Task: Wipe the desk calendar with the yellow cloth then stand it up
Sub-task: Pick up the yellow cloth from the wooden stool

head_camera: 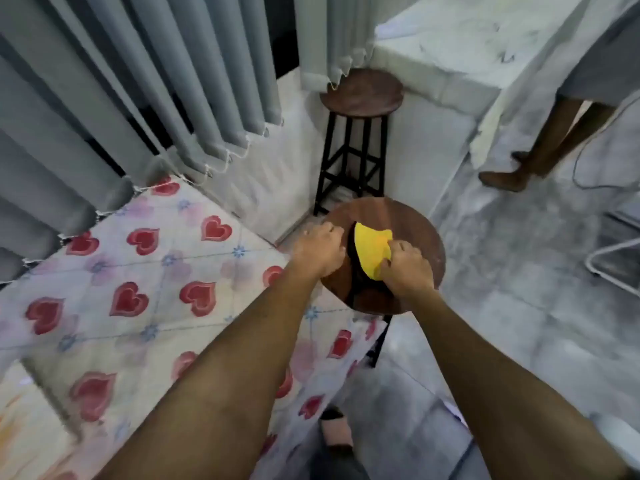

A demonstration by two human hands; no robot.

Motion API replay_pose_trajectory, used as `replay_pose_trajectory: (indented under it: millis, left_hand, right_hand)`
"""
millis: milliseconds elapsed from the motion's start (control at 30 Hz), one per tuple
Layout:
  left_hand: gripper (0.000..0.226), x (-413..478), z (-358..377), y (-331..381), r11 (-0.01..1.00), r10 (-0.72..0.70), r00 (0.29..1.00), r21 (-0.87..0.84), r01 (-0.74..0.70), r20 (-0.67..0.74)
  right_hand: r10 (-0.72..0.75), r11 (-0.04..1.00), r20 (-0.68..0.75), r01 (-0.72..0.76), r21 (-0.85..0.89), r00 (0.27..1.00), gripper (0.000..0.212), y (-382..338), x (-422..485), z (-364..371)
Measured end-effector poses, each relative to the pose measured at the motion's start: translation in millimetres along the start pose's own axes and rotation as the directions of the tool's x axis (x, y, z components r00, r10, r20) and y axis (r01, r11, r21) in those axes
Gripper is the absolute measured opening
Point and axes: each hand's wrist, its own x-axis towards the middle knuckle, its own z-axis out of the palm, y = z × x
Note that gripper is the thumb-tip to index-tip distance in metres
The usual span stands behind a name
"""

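A dark desk calendar (pixel 352 256) lies on a round brown stool top (pixel 408 223); most of it is covered by the yellow cloth (pixel 373 249) and my hands. My right hand (pixel 408 268) grips the cloth's near edge and presses it onto the calendar. At the calendar's left edge sits my left hand (pixel 320 249), its fingers curled; the blurred frame hides whether they grip the calendar or only rest against it.
A second, taller round stool (pixel 362 93) stands behind, by a white marble counter (pixel 467 57). A bed with a heart-patterned sheet (pixel 138 289) lies to the left under grey vertical blinds (pixel 104 81). Another person's bare legs (pixel 540 147) stand at the far right.
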Motion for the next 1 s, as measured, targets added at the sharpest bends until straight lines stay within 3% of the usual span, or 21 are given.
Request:
replay_pose_trajectory:
  millis: [267, 400, 533, 600, 633, 700, 800, 900, 1000]
  left_hand:
    - [0.056, 74.1, 41.7, 21.7, 0.998, 0.069, 0.982, -0.02, -0.067, 0.173]
    - [0.063, 94.0, 56.2, 22.8, 0.996, 0.046, 0.957, 0.065, -0.068, 0.285]
    - [0.072, 98.5, 65.4, 23.4, 0.984, 0.016, 0.978, 0.168, -0.052, 0.208]
    - [0.062, 98.0, 65.5, 25.7, 0.987, -0.012, 0.981, 0.161, -0.02, 0.192]
    - [0.054, 96.9, 64.1, 25.9, 0.992, -0.029, 0.978, 0.123, 0.003, 0.207]
    - [0.045, 92.3, 58.5, 22.1, 0.999, -0.041, 0.974, -0.006, 0.044, 0.223]
    - [0.028, 76.1, 41.8, 5.5, 0.939, -0.023, 0.977, -0.33, 0.094, 0.212]
    - [0.019, 46.7, 16.6, -22.6, 0.791, -0.014, 0.982, -0.599, 0.126, 0.189]
    - [0.017, -1.9, -14.9, -61.3, 0.577, -0.127, 0.987, -0.802, 0.155, 0.099]
  right_hand:
    - [0.095, 0.988, 0.038, -0.098, 0.117, 0.995, 0.046, 18.4, 37.5, 18.0]
    - [0.146, 0.978, 0.049, -0.151, 0.147, 0.988, 0.046, 22.1, 49.5, 30.4]
    - [0.245, 0.898, 0.142, -0.28, 0.34, 0.959, 0.046, 29.1, 60.2, 30.8]
    - [0.249, 0.858, 0.19, -0.307, 0.411, 0.95, 0.032, 29.6, 64.8, 26.6]
    - [0.233, 0.849, 0.211, -0.304, 0.432, 0.949, 0.023, 28.9, 65.8, 23.4]
    - [0.175, 0.839, 0.249, -0.276, 0.468, 0.953, 0.027, 25.5, 65.3, 13.9]
    - [0.076, 0.836, 0.277, -0.212, 0.506, 0.958, 0.026, 16.0, 61.9, -5.5]
    - [-0.077, 0.809, 0.316, -0.126, 0.575, 0.946, 0.021, -10.7, 63.1, -26.9]
    - [-0.181, 0.751, 0.402, -0.138, 0.646, 0.898, 0.014, -72.0, 60.7, -45.7]
